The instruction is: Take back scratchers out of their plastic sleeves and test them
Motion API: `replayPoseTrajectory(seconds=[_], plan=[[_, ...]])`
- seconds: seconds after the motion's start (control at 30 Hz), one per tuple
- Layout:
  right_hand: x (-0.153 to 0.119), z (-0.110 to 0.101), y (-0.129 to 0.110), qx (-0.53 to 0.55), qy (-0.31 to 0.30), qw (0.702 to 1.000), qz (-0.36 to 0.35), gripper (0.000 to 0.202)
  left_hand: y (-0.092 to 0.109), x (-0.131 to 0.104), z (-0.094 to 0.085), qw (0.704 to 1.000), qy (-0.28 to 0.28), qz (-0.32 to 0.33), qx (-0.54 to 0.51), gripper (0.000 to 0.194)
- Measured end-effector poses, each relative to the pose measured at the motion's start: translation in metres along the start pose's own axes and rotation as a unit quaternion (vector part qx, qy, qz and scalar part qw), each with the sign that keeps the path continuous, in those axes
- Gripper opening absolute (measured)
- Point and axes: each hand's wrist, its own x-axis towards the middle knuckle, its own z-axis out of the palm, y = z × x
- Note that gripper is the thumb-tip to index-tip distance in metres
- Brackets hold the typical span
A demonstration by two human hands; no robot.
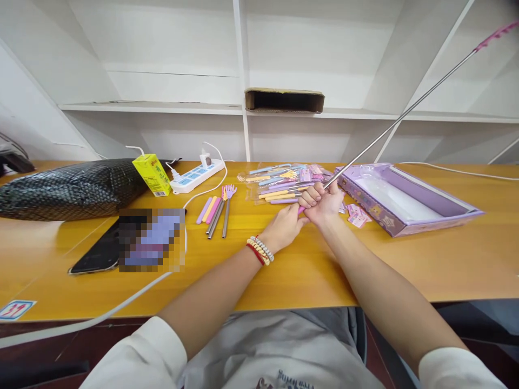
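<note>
A telescopic back scratcher [399,120] with a long metal rod and a pink claw head slants up to the right, its head partly cut off by the frame edge. My left hand [284,227] is closed on its pink handle. Just above, my right hand [322,205] is wrapped round the handle end and the lower rod. Left of my hands lie several shortened metal scratcher rods [218,216] with coloured claws, beside loose pink, yellow and purple handles [208,209]. Behind my hands are several scratchers in clear bags [279,186].
An open purple box [389,221] stands on the right, with small pink cards [357,215] beside it. On the left are a phone [95,246], a yellow drink carton [152,175], a power strip [198,175], a white cable [141,292] and a black wrapped bundle [73,186]. White shelves rise behind.
</note>
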Motion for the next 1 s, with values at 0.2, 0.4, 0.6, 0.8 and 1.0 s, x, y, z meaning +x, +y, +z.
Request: replayPoseTrajectory(seconds=[0.2, 0.4, 0.6, 0.8, 1.0], plan=[[0.004, -0.001, 0.0, 0.002, 0.018, 1.0, 0.004, 0.06, 0.003, 0.004, 0.004, 0.997, -0.03, -0.054, 0.047, 0.032], [0.008, -0.003, -0.007, 0.025, 0.023, 0.999, 0.035, 0.058, 0.006, 0.005, -0.002, 0.999, -0.036, 0.006, -0.025, 0.036], [0.006, 0.002, -0.002, 0.027, 0.047, 0.998, 0.037, 0.059, 0.003, 0.008, 0.0, 0.997, -0.014, -0.054, -0.058, 0.039], [0.005, 0.008, 0.003, 0.015, 0.108, 0.994, -0.003, 0.059, -0.003, 0.009, 0.009, 0.998, -0.01, -0.053, -0.013, 0.048], [0.006, 0.006, 0.0, 0.034, 0.132, 0.99, -0.02, 0.058, -0.009, 0.011, 0.01, 0.992, -0.029, -0.122, 0.014, 0.064]])
